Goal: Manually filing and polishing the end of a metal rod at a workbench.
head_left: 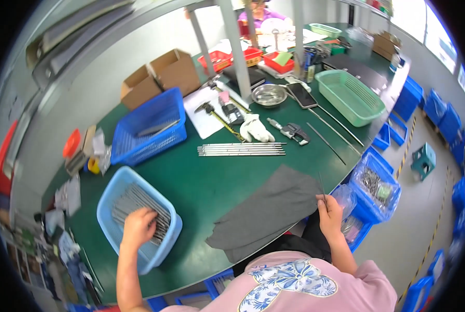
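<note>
My left hand reaches into a light blue plastic basket at the left. Its fingers are curled against a pile of thin grey metal rods; what they grip, if anything, is hidden. At the right, by the table's near edge, my right hand is closed on a thin dark metal rod, which points up and away. A dark grey cloth lies spread on the green table, reaching to the right hand. Several bright metal rods lie side by side beyond the cloth.
A deep blue basket stands behind the light blue one. Calipers, a micrometer, a white glove and a metal bowl lie farther back. A green basket stands far right. Blue bins sit below the right edge.
</note>
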`<state>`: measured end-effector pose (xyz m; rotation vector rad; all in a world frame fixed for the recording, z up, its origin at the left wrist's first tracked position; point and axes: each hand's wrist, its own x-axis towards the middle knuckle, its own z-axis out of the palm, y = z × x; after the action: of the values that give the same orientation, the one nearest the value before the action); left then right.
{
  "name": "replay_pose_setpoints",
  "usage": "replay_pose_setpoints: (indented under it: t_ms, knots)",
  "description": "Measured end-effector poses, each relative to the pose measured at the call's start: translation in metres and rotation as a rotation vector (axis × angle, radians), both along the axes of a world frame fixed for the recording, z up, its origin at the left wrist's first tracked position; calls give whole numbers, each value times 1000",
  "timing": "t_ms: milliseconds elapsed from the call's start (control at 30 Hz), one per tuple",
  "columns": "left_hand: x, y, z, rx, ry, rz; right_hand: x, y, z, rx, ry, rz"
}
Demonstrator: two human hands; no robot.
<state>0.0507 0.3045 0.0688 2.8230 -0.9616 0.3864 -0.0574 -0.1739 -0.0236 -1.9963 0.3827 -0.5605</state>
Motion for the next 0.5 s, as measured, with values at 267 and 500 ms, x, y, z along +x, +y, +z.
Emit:
replay_pose_setpoints:
  t_ms: [267, 500]
  knots:
    - [26, 25, -19, 94, -282, -90, 1, 7, -13, -70, -111, -61]
    - [20, -49, 67, -570, -660, 43, -13, 17, -14, -12, -28, -37]
